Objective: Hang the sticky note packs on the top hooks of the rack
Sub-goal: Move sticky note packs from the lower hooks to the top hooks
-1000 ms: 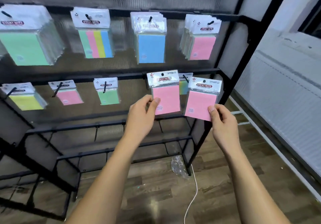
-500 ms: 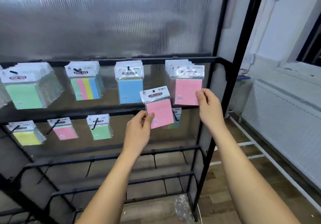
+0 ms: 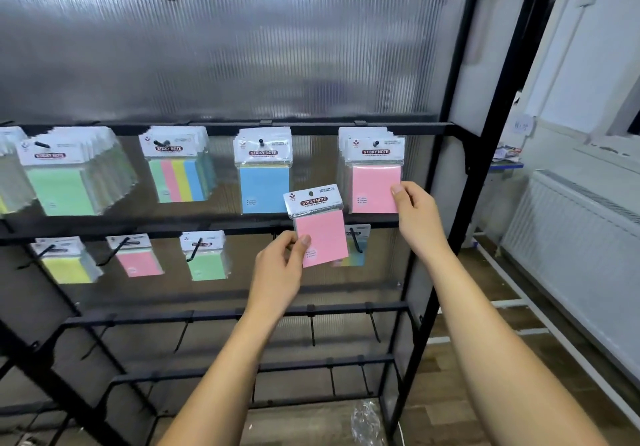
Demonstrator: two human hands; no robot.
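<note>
A: Where are we in the job?

B: Mid-hang, we'd judge; our right hand (image 3: 417, 219) pinches the lower right corner of a pink pack (image 3: 375, 182) right of centre in the frame, thumb on its face; that pack's header sits on the rightmost top hook (image 3: 375, 143), in front of others like it; whether the hole is fully seated over the hook tip we cannot tell.

A: And the other hand?

B: Our left hand (image 3: 282, 267) grips a second pink pack (image 3: 320, 232) by its lower left corner, thumb in front, fingers behind; it sits at centre frame, below the top row and in front of the second rail (image 3: 138, 229), on no hook.

A: How does it lie?

B: Long axis close to upright, tipped a little anticlockwise; header and hole up, printed face towards us; the hole leans slightly to the upper left.

A: So what does the next move call for?

B: We'd let go on the right once that pack hangs true; then lift the left pack up and to the right, square it, bring its hole level with the hook tip and push it on; the hole is small, so the aim matters.
</note>
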